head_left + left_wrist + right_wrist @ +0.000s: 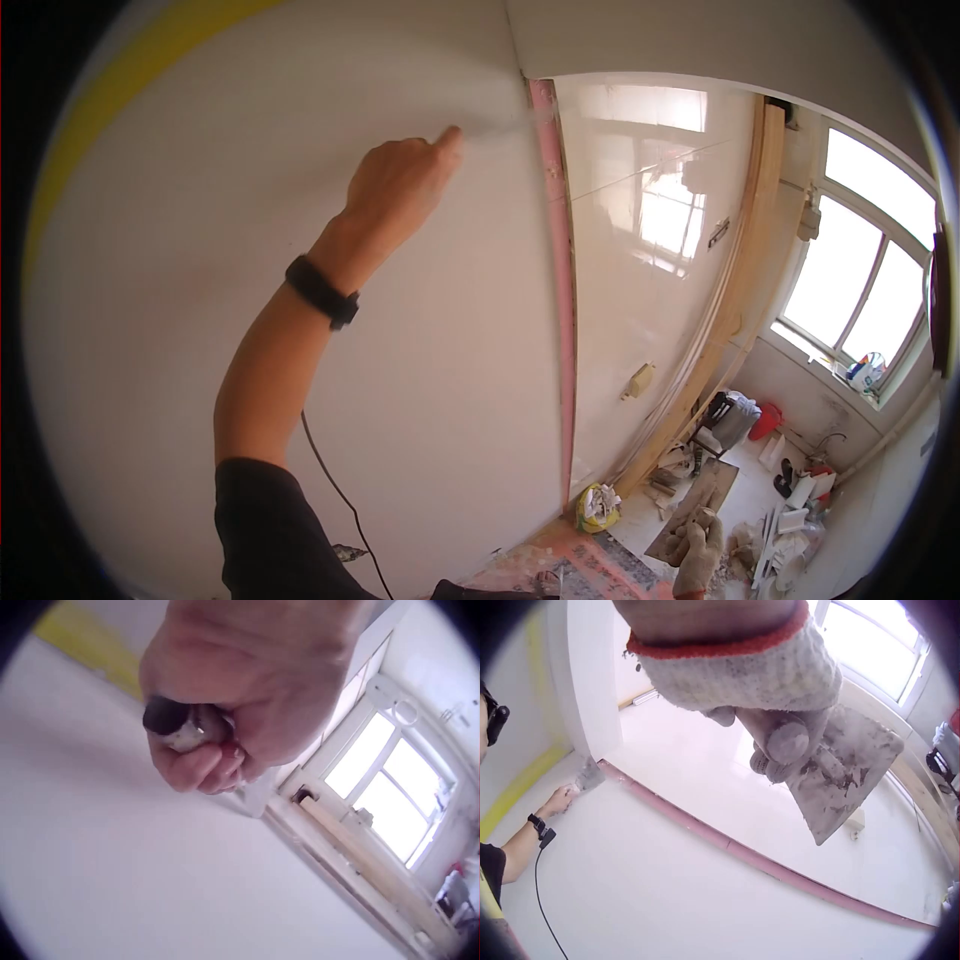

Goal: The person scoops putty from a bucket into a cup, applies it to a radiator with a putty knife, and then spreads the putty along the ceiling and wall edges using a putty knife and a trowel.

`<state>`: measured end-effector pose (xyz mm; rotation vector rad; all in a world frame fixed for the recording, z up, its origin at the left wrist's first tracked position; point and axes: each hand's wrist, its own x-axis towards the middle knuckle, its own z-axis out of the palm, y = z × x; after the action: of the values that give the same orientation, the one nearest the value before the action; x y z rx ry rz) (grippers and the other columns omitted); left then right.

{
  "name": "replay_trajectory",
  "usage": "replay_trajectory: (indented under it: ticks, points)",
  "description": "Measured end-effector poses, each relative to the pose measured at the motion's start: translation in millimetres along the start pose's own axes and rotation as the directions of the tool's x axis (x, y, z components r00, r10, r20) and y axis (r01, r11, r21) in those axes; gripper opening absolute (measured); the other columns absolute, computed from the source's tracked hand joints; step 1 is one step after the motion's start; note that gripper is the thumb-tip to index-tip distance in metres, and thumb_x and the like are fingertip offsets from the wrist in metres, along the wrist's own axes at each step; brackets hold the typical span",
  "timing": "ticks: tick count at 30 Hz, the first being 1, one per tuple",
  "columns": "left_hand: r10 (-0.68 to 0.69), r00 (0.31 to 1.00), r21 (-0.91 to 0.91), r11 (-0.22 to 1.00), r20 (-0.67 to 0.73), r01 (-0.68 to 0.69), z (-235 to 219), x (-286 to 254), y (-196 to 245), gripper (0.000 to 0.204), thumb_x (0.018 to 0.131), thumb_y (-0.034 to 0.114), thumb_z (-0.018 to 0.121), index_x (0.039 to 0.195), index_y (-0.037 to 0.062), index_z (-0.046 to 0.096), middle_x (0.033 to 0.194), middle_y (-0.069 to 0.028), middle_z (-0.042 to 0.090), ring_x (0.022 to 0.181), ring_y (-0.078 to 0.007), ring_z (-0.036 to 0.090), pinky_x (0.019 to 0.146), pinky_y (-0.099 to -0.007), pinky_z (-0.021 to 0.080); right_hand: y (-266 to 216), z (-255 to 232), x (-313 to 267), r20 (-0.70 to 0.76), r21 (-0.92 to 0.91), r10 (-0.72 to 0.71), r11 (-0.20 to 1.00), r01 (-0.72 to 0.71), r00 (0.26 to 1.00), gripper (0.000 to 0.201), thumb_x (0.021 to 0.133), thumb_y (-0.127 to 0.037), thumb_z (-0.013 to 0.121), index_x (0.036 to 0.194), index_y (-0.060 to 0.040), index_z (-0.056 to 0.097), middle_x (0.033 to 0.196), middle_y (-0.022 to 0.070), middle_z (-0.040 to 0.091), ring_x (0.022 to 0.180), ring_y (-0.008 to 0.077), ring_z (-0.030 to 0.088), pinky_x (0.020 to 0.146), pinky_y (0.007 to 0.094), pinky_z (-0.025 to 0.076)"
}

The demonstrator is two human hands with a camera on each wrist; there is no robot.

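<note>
My bare left hand (pixel 400 190), a black band at its wrist, is raised against the white wall (pixel 420 400) near its upper corner. In the left wrist view its fingers curl round a worn handle (pixel 196 731). The right wrist view shows that tool as a putty knife (pixel 590 777), its wide blade at the wall beside the pink strip (pixel 727 844). My right hand (pixel 739 682) wears a dirty white knit glove with an orange cuff. It grips a broad scraper (pixel 847 776) by the handle, its blade smeared with putty; in the head view this hand is low at the right.
A glossy tiled wall (pixel 640 300) lies beyond the pink strip, with long wooden boards (pixel 750 260) along it. A bright window (pixel 860 270) is at the right. On the floor are a yellow bag (pixel 600 507) and scattered rubble. A black cable (pixel 340 490) hangs near the left arm.
</note>
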<state>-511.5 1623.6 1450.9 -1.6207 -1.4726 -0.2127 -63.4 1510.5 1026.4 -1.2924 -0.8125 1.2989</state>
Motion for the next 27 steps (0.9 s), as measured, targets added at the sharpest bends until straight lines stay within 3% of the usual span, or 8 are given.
replay_trajectory:
  ticks: [3, 8, 14, 16, 17, 19, 20, 27]
  points:
    - [-0.101, 0.954, -0.060, 0.994, -0.283, 0.088, -9, 4, -18, 0.017, 0.100, 0.019, 0.060, 0.108, 0.0044, 0.054, 0.069, -0.0180, 0.065, 0.067, -0.0387, 0.066, 0.059, -0.0478, 0.052, 0, 11, -14, -0.042, -0.018, -0.063, 0.998, 0.062, 0.997, 0.024, 0.094, -0.009, 0.054, 0.117, -0.0052, 0.059, 0.075, 0.0073, 0.061, 0.050, 0.0164, 0.059, 0.046, 0.0283, 0.049]
    - [-0.137, 0.947, -0.085, 0.990, -0.292, 0.117, 13, 27, -25, 0.018, 0.103, 0.021, 0.053, 0.110, 0.0043, 0.054, 0.070, -0.0186, 0.065, 0.069, -0.0389, 0.067, 0.061, -0.0491, 0.053, -13, 25, -49, -0.059, -0.006, -0.033, 0.999, 0.033, 0.998, 0.025, 0.092, -0.009, 0.056, 0.117, -0.0033, 0.059, 0.079, 0.0094, 0.064, 0.055, 0.0187, 0.063, 0.050, 0.0293, 0.052]
    - [0.098, 0.992, -0.207, 0.975, 0.079, -0.079, 39, -34, 27, 0.012, 0.096, 0.014, 0.056, 0.092, 0.0022, 0.059, 0.076, -0.0184, 0.068, 0.074, -0.0361, 0.069, 0.065, -0.0478, 0.054, -17, 18, -99, -0.093, -0.061, -0.003, 0.998, -0.003, 0.996, 0.021, 0.092, -0.007, 0.055, 0.113, -0.0040, 0.058, 0.077, 0.0104, 0.064, 0.054, 0.0191, 0.062, 0.050, 0.0309, 0.052]
    - [0.019, 0.993, -0.558, 0.829, 0.114, 0.047, 46, -51, 21, 0.021, 0.099, 0.021, 0.059, 0.097, 0.0006, 0.058, 0.072, -0.0223, 0.064, 0.067, -0.0404, 0.063, 0.067, -0.0508, 0.050, -6, 7, -114, -0.171, -0.020, -0.029, 0.999, 0.026, 0.985, 0.021, 0.092, -0.006, 0.055, 0.112, -0.0042, 0.058, 0.077, 0.0104, 0.064, 0.054, 0.0190, 0.062, 0.050, 0.0314, 0.052]
    - [-0.019, 0.986, -0.690, 0.712, 0.165, 0.129, 51, -50, 18, 0.026, 0.100, 0.027, 0.060, 0.097, 0.0012, 0.057, 0.068, -0.0157, 0.060, 0.054, -0.0294, 0.056, 0.057, -0.0434, 0.047, 3, -2, -118, -0.168, -0.007, -0.020, 1.000, 0.019, 0.986, 0.021, 0.092, -0.006, 0.055, 0.113, -0.0040, 0.058, 0.078, 0.0106, 0.064, 0.055, 0.0189, 0.063, 0.051, 0.0319, 0.053]
    - [0.051, 0.867, -0.856, 0.202, 0.495, 0.477, 10, -52, 22, 0.032, 0.103, 0.036, 0.058, 0.097, 0.0055, 0.055, 0.069, 0.0009, 0.050, 0.050, -0.0049, 0.045, 0.042, -0.0247, 0.036, 1, -16, -132, -0.224, 0.008, -0.038, 0.999, 0.041, 0.974, 0.022, 0.092, -0.005, 0.055, 0.114, -0.0038, 0.058, 0.079, 0.0108, 0.065, 0.056, 0.0189, 0.064, 0.052, 0.0324, 0.054]
    - [0.160, 0.858, -0.868, -0.008, 0.488, 0.496, 3, -54, 19, 0.034, 0.102, 0.039, 0.059, 0.099, 0.0057, 0.055, 0.072, 0.0003, 0.051, 0.051, -0.0054, 0.046, 0.043, -0.0238, 0.037, -5, -15, -139, -0.228, 0.022, -0.014, 1.000, 0.020, 0.974, 0.022, 0.093, -0.004, 0.056, 0.114, -0.0037, 0.058, 0.080, 0.0112, 0.065, 0.057, 0.0191, 0.064, 0.053, 0.0327, 0.055]
    - [0.210, 0.942, -0.954, -0.094, 0.262, 0.286, -14, -29, 56, 0.040, 0.101, 0.047, 0.060, 0.103, 0.0072, 0.057, 0.076, -0.0015, 0.056, 0.053, -0.0041, 0.049, 0.044, -0.0206, 0.038, -18, -50, -170, -0.256, 0.096, 0.020, 0.995, 0.005, 0.966, 0.026, 0.096, -0.006, 0.059, 0.121, 0.0006, 0.057, 0.090, 0.0118, 0.066, 0.071, 0.0183, 0.067, 0.061, 0.0328, 0.059]
